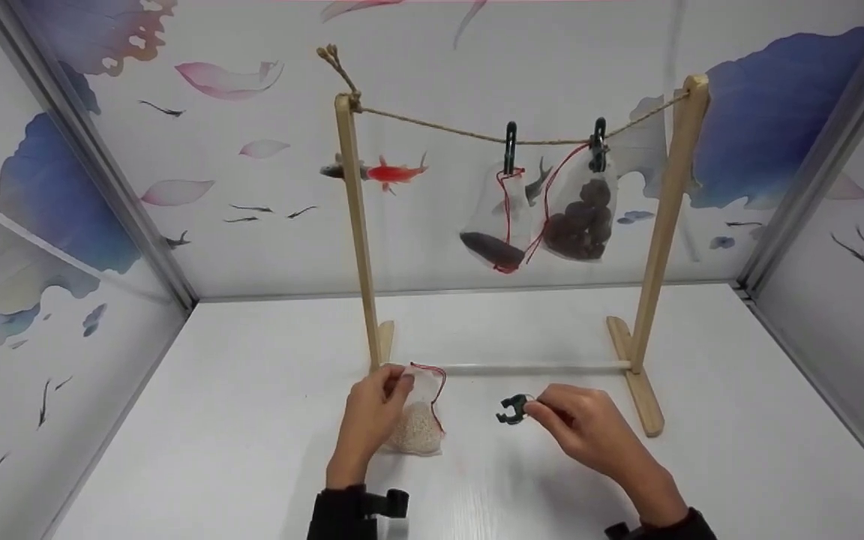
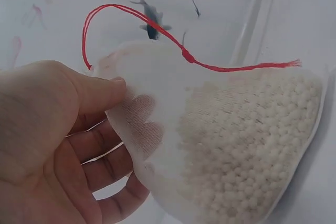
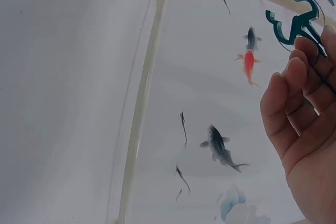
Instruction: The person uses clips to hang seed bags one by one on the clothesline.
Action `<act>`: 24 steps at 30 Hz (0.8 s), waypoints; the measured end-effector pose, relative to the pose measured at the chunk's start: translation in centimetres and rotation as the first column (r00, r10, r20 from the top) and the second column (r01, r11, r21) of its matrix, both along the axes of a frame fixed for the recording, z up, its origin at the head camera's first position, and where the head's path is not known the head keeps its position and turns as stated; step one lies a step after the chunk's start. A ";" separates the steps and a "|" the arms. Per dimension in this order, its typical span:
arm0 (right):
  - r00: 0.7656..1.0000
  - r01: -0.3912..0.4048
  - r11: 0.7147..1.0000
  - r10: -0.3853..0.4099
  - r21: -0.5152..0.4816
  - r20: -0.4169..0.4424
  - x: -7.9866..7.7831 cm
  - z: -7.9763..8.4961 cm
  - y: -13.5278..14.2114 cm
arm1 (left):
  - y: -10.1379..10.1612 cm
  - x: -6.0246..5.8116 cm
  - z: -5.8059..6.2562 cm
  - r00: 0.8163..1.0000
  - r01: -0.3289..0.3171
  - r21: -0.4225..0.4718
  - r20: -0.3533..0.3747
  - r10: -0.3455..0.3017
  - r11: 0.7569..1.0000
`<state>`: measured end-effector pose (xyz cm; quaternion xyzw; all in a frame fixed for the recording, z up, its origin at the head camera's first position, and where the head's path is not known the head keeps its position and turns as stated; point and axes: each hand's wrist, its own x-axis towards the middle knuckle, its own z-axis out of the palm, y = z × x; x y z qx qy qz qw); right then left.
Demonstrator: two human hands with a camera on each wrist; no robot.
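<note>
My left hand (image 1: 372, 412) pinches the upper edge of a white mesh drawstring bag (image 2: 241, 145) between thumb and fingers. Small pale beads fill the bag's lower part, and a red cord (image 2: 186, 55) loops from its top. To the right, my right hand (image 1: 589, 427) holds a dark green plant clip (image 1: 511, 409) by its handle end. In the right wrist view the clip (image 3: 299, 22) has its curved jaws spread, with nothing between them. Both hands are low in front of a wooden stand.
A rope (image 1: 432, 124) spans the stand's left post (image 1: 357, 225) and right post (image 1: 668, 225). Two mesh bags hang from it by green clips: one with a dark long object (image 1: 488, 247), another with brown round things (image 1: 586, 221). A pale crossbar (image 1: 537, 368) joins the posts low down.
</note>
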<state>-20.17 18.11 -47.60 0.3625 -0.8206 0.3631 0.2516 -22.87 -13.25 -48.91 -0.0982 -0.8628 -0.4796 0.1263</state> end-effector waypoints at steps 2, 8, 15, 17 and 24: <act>1.000 -0.009 1.000 0.009 -0.012 -0.005 0.0 0.3 0.0 | -0.1 0.3 0.7 0.999 0.003 -0.007 -0.036 -0.003 1.000; 0.998 -0.019 1.000 0.018 -0.015 -0.068 -0.3 3.0 0.2 | -0.1 0.5 3.4 0.996 -0.003 -0.047 -0.086 -0.001 0.999; 0.981 -0.026 0.999 0.033 0.043 -0.189 -1.2 8.8 0.3 | 0.4 0.1 8.2 0.986 0.037 -0.028 -0.160 -0.041 0.999; 0.971 -0.039 0.997 0.053 0.065 -0.235 -1.5 10.7 0.3 | 0.7 -0.2 9.8 0.982 0.052 0.004 -0.181 -0.051 0.999; 0.937 0.012 0.989 0.040 0.146 -0.347 -2.9 18.5 -0.2 | 1.4 -1.7 14.7 0.966 0.110 0.152 -0.247 -0.070 0.982</act>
